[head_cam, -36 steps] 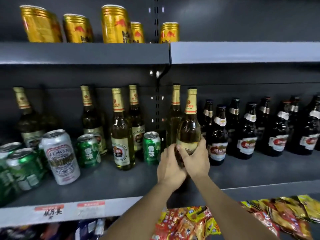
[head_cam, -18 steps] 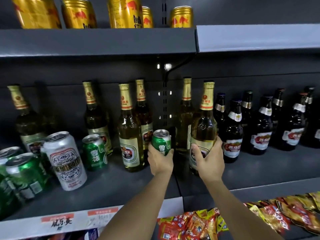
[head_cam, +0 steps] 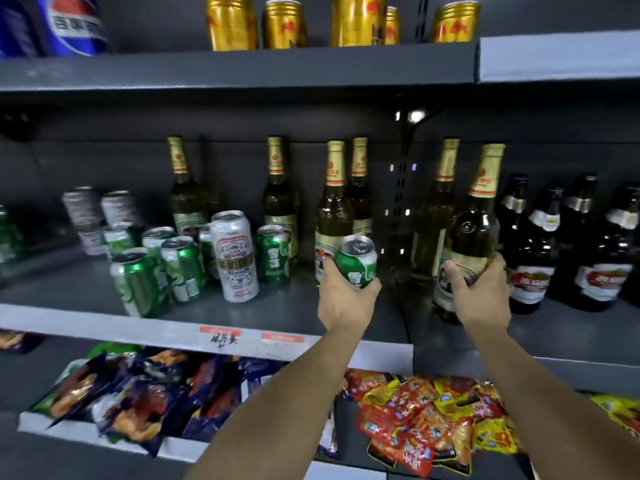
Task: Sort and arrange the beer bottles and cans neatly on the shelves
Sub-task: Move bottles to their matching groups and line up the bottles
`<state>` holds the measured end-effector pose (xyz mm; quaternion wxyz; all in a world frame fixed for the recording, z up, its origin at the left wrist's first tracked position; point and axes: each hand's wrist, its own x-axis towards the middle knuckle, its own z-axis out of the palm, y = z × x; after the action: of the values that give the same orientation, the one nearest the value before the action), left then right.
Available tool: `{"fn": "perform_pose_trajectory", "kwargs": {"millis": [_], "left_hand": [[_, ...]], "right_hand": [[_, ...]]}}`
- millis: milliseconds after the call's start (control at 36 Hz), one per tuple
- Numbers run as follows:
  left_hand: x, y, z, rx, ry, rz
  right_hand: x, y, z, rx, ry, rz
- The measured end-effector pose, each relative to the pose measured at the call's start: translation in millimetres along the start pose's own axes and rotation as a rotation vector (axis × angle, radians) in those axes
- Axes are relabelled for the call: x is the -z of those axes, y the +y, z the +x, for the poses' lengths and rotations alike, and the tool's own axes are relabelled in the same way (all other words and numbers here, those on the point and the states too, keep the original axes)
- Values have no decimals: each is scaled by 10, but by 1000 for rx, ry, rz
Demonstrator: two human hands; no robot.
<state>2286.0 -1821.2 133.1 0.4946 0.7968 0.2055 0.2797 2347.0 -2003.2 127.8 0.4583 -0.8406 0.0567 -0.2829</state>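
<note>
My left hand (head_cam: 346, 299) grips a green beer can (head_cam: 356, 261), lifted and tilted above the middle shelf (head_cam: 242, 303). My right hand (head_cam: 481, 296) holds a gold-foil-necked beer bottle (head_cam: 474, 230) low on its body, leaning slightly right, beside the dark bottles (head_cam: 533, 251). Several more gold-necked bottles (head_cam: 334, 209) stand along the shelf's back. A cluster of green cans (head_cam: 180, 268) and a tall white-and-red can (head_cam: 235, 254) sits at the left.
Gold cans (head_cam: 356, 19) and a blue cola can (head_cam: 74, 26) stand on the top shelf. Snack packets (head_cam: 433, 420) fill the shelf below. A slotted upright (head_cam: 401, 188) divides the shelf bays between my hands.
My left hand took the green can off the shelf and lifted it to the left. The right hand stays on the bottle, now tilted. The view shifted left.
</note>
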Motion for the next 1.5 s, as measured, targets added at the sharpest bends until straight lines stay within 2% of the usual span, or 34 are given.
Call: {"fn": "perform_pose_trajectory", "kwargs": {"millis": [139, 250, 639, 694, 778, 833, 972, 1028, 1111, 1194, 1306, 1361, 1500], "left_hand": [[461, -220, 63, 44, 154, 138], [753, -397, 162, 111, 250, 147], [788, -657, 328, 184, 281, 241], [755, -658, 280, 119, 367, 238], [660, -637, 186, -111, 557, 324], [586, -549, 118, -235, 599, 329], [316, -179, -2, -459, 521, 282], [168, -57, -57, -513, 410, 204], [-107, 62, -149, -431, 118, 29], [-388, 225, -156, -346, -91, -111], [-657, 546, -47, -173, -382, -293], [-750, 615, 43, -156, -387, -306], [-701, 497, 345, -158, -156, -239]], "right_hand": [[-1, -37, -13, -24, -23, -9], [13, -38, -10, -27, -26, -17], [30, -52, -55, 3, -9, -55], [39, -51, -58, -5, -11, -54], [60, -59, -63, -6, -26, -49], [75, -54, -63, -9, -45, -49], [98, 25, -68, 18, -98, -78], [109, 58, -72, 10, -126, -72], [113, 65, -67, -10, -136, -55], [87, 23, -43, -38, -153, -35], [-46, -94, -73, 2, -256, -19], [-154, -169, -110, 31, -322, -22], [-433, -329, -97, 98, -432, -4]]}}
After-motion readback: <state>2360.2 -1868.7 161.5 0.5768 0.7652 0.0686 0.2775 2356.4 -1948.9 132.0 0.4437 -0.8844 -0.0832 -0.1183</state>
